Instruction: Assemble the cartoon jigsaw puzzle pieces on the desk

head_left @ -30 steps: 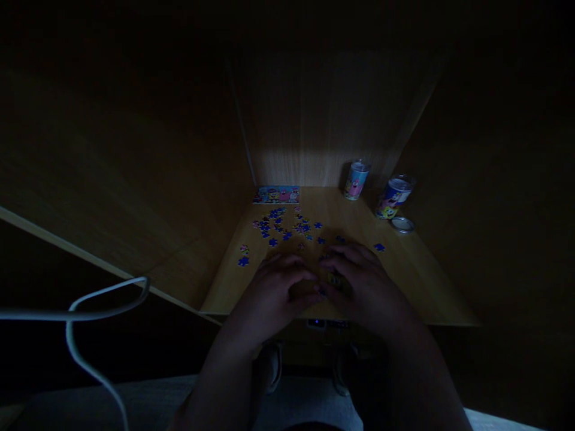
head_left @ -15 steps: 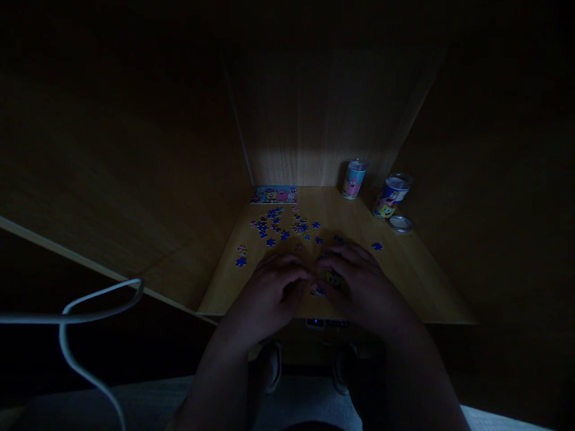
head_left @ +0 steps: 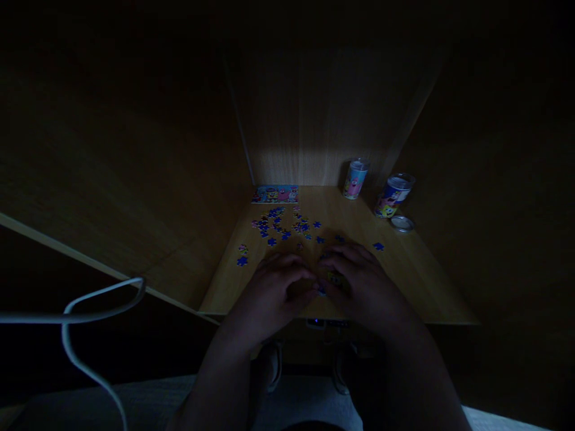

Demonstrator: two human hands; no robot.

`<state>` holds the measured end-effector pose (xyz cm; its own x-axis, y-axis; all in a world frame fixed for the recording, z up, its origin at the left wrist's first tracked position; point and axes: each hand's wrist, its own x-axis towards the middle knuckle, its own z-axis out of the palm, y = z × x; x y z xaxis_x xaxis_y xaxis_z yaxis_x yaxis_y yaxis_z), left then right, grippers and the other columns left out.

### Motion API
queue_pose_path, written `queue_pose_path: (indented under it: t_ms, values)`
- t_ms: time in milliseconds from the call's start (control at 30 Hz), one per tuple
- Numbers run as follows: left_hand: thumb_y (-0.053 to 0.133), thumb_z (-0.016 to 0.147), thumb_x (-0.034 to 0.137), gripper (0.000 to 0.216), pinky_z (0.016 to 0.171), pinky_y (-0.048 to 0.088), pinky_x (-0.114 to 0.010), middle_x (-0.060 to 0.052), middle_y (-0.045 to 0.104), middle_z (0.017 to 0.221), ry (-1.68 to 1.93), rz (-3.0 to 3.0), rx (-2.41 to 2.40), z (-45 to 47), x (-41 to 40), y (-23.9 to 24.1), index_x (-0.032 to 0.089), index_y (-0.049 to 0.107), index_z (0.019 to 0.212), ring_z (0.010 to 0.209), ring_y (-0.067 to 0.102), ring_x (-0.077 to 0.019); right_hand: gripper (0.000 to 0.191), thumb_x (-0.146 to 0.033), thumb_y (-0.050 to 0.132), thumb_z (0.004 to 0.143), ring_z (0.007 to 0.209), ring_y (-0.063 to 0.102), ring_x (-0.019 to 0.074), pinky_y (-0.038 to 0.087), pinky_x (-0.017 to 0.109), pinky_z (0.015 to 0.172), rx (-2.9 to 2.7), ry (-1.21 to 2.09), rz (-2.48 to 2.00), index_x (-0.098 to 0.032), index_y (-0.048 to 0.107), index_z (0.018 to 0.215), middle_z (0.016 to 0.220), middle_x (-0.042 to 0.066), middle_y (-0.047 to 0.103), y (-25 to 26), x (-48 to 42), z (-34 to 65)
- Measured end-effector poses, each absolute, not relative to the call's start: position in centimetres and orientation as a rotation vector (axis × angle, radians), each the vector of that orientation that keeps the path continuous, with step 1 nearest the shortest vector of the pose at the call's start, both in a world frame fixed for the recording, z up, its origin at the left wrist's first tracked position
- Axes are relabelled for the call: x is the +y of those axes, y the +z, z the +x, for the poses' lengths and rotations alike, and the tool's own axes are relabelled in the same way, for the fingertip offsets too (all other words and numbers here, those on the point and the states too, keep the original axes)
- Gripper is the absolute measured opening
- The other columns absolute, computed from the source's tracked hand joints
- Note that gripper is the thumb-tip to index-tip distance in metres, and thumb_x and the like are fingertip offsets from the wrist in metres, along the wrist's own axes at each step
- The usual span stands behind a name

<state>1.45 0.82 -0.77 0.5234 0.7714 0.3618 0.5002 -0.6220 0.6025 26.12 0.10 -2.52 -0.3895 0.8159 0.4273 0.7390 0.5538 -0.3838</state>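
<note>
Just inside the front edge of the wooden surface, my left hand (head_left: 282, 281) and my right hand (head_left: 357, 270) meet with curled fingers. Between them lie a few jigsaw puzzle pieces (head_left: 334, 278), some with a yellow cartoon print, partly covered by my right hand. My left thumb and fingertips close on a small puzzle piece (head_left: 320, 290) at the side of that group. My right thumb and fingers press on the pieces from the right. Beyond my hands spreads a loose pile of puzzle pieces (head_left: 286, 235), many showing blue. The dim light hides finer detail.
A cartoon picture card (head_left: 275, 194) lies at the back left. Two printed cans, one slim (head_left: 355, 179) and one wider (head_left: 392, 197), stand at the back right beside a round lid (head_left: 401, 224). Wooden panels enclose the surface. A white cable (head_left: 67, 341) hangs at left.
My left thumb has moved up and right onto the small puzzle piece, now covering part of it. My right hand stays nearly still.
</note>
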Motion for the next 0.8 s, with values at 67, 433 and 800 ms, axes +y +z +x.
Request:
queue_pose_path:
  t_ms: [67, 433, 800]
  values:
    - [0.089, 0.097, 0.015, 0.021, 0.101, 0.056, -0.045, 0.001, 0.081, 0.114, 0.862, 2.345, 1.039, 1.44, 0.82, -0.69, 0.031, 0.08, 0.108, 0.112, 0.074, -0.0248, 0.025, -0.032, 0.077, 0.103, 0.137, 0.068, 0.0332, 0.053, 0.061, 0.123, -2.216, 0.177, -1.25, -0.029, 0.077, 0.128, 0.138, 0.01, 0.076, -2.58, 0.13, 26.13]
    - [0.088, 0.097, 0.011, 0.024, 0.102, 0.056, -0.043, 0.001, 0.081, 0.113, 0.844, 2.282, 1.026, 1.33, 0.78, -0.52, 0.032, 0.082, 0.105, 0.112, 0.074, -0.0234, 0.025, -0.029, 0.077, 0.102, 0.135, 0.068, 0.032, 0.054, 0.058, 0.122, -2.22, 0.205, -1.247, -0.029, 0.076, 0.127, 0.138, 0.009, 0.076, -2.29, 0.18, 26.15]
    - [0.091, 0.094, 0.01, 0.025, 0.101, 0.056, -0.042, 0.003, 0.079, 0.112, 0.856, 2.273, 1.008, 1.26, 0.87, -0.71, 0.031, 0.081, 0.104, 0.111, 0.073, -0.0218, 0.027, -0.027, 0.078, 0.101, 0.135, 0.069, 0.0326, 0.055, 0.057, 0.122, -2.213, 0.181, -1.245, -0.028, 0.077, 0.127, 0.137, 0.009, 0.077, -2.41, 0.15, 26.11]
